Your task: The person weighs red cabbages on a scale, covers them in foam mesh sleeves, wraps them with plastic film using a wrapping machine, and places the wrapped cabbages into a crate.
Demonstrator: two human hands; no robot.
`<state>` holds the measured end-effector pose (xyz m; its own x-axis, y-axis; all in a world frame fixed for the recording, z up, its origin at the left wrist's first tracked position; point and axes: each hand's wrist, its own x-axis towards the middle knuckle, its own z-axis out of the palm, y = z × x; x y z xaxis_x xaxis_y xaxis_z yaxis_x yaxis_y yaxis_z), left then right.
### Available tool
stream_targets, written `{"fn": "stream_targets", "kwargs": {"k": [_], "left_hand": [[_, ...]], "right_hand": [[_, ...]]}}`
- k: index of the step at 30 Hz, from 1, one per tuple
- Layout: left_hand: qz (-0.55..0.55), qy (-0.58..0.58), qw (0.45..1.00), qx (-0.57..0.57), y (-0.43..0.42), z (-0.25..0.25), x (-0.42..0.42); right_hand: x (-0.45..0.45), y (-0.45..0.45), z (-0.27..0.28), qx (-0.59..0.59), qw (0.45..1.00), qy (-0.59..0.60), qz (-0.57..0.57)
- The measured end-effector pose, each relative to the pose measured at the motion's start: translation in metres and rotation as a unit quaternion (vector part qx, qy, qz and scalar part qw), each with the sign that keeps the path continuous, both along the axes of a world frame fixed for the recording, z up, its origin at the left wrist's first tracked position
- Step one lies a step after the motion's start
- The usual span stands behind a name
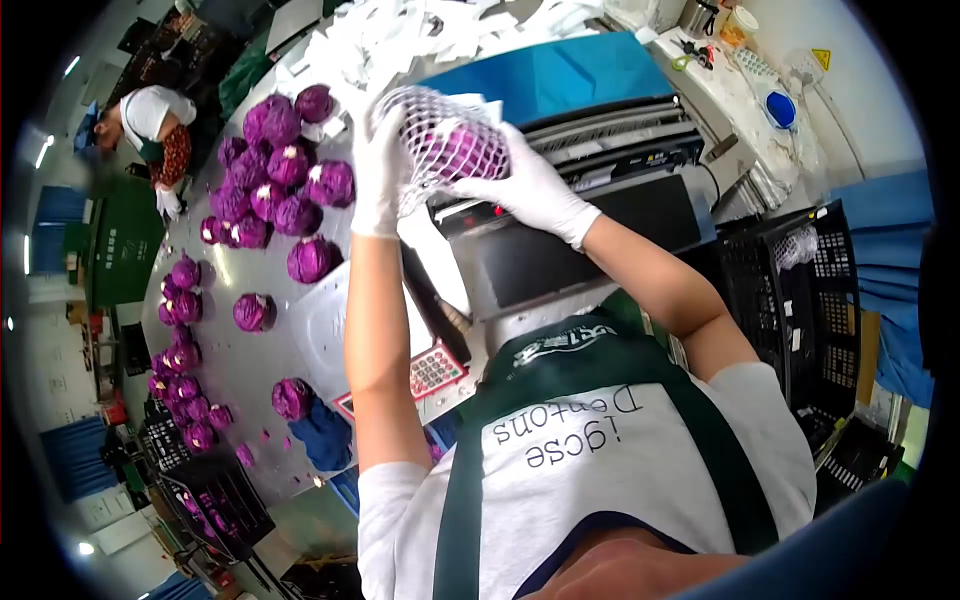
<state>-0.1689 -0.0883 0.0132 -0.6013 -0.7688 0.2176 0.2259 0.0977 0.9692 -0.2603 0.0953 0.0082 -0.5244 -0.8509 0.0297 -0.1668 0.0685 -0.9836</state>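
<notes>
A red cabbage (468, 152) sits inside a white foam net sleeve (412, 112), held up between my two white-gloved hands over the sealing machine's front. My left hand (378, 165) grips the left side of the net, with its fingers partly hidden by the mesh. On the other side, my right hand (530, 190) holds the cabbage, thumb across its lower front and fingers behind it. Below the hands lies the machine's dark plate (580, 245). Its blue cover (570, 75) rises behind.
Loose red cabbages (285, 165) are heaped on the metal table (225, 330) at left. White net sleeves (400, 40) pile up at the back. A red-edged calculator keypad (435, 370) lies near my left forearm. Black crates (815, 300) stand at right. Another person (155, 120) works at far left.
</notes>
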Motion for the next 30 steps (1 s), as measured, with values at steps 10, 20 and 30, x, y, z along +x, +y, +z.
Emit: {"fn": "stream_targets", "kwargs": {"k": [10,20,30], "left_hand": [[-0.145,-0.089,0.985,0.037,-0.005,-0.069,-0.204],[-0.240,-0.337,0.620,-0.667,-0.001,-0.007,-0.041],[-0.314,-0.431,0.671,-0.515,0.011,-0.048,-0.009]], "right_hand": [[-0.180,0.030,-0.035,0.239,0.947,0.210,0.039],[-0.273,0.074,-0.021,-0.049,0.799,0.524,0.292],[-0.240,0.084,-0.013,0.085,0.805,0.451,0.377]]}}
